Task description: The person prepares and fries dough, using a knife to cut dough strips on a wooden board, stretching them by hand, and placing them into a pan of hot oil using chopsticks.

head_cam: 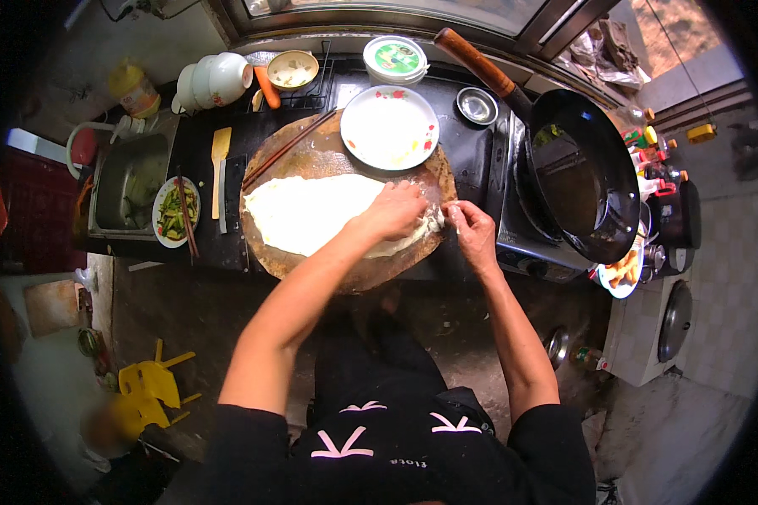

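Note:
A wide, flat sheet of pale dough (312,211) covers much of the round wooden chopping board (354,278). My left hand (397,211) rests on its right part, fingers curled down and their tips hidden. At the board's right edge, my right hand (475,232) pinches thumb and fingers together at the dough's ragged end. Behind the dough, a white enamel plate with red flowers (390,128) sits partly on the board. A pair of brown chopsticks (289,150) lies slantwise across the board's upper left.
Right of the board, a black wok (584,183) stands tilted on the stove, wooden handle (477,60) pointing back. To the left are a cleaver (223,196), a wooden spatula (219,170), a plate of cut vegetables (175,211) and a sink (126,180). A lidded tub (394,59) stands behind.

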`<state>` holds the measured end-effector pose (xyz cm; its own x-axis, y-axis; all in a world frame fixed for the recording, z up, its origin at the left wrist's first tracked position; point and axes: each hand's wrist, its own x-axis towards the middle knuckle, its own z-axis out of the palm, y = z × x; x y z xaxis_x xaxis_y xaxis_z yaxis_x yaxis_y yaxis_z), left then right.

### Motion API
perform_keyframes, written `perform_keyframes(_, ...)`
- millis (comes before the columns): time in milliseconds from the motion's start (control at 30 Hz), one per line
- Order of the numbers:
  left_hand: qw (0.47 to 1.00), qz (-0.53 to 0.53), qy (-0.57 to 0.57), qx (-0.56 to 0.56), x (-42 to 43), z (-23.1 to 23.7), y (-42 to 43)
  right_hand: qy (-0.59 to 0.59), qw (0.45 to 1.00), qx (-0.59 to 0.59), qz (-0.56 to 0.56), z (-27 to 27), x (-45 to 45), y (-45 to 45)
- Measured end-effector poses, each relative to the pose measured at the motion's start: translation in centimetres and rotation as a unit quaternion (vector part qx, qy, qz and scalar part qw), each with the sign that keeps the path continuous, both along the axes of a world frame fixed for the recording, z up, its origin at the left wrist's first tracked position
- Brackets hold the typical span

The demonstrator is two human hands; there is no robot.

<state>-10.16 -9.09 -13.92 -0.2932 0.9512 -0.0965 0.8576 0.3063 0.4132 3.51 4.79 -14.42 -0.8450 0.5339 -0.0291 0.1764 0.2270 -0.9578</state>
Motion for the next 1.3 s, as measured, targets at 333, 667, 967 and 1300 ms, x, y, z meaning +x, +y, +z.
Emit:
perform_keyframes(333, 0.888, 0.142, -0.407, 0.162, -3.6, -0.7, -6.5, -0.066, 0.879, 0.37, 0.293, -1.7, 2.3, -6.5)
perform_keyframes(667, 0.912, 0.249, -0.211, 0.248, 1.2, -1.4, -5.4, -0.003, 0.953, 0.283, 0.11, -0.1, 2.0, -6.3)
perform_keyframes(967, 0.984, 0.173, 0.03, 0.034, 11.6, -3.2, -6.2, -0.201, 0.979, -0.033, 0.02, -3.0, -1.0, -1.2)
perform_keyframes(1300, 0.981, 0.175, -0.015, 0.083, 13.5, -2.2, -5.4, -0.021, 0.902, 0.392, 0.177, -1.3, -5.3, -0.5)
